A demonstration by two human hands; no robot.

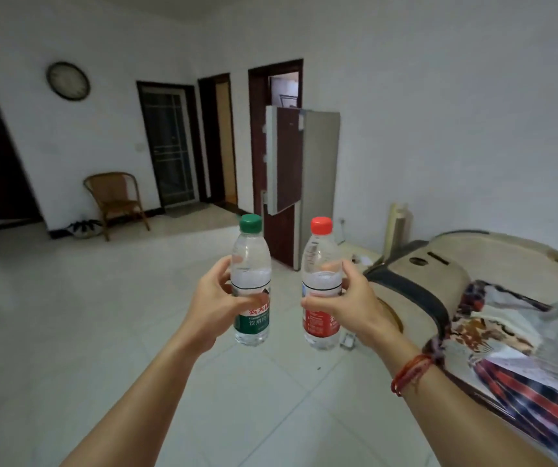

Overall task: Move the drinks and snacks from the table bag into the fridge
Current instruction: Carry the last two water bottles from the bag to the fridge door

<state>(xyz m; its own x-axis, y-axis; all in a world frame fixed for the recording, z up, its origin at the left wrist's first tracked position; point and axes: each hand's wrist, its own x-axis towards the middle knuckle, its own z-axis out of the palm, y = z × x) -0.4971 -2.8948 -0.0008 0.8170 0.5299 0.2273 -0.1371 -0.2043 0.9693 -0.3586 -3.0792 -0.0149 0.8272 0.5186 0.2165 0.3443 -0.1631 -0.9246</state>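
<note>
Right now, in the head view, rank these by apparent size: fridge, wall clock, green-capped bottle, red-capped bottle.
1. fridge
2. green-capped bottle and red-capped bottle: they look alike, so they are not ranked. Being near the camera enlarges both.
3. wall clock

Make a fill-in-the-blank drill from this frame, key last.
1. The left hand grips the left bottle, whose cap is ____.
2. The right hand grips the right bottle, whose cap is ____.
3. The red cord bracelet sits on the ____ wrist.
Missing words: green; red; right.
</note>
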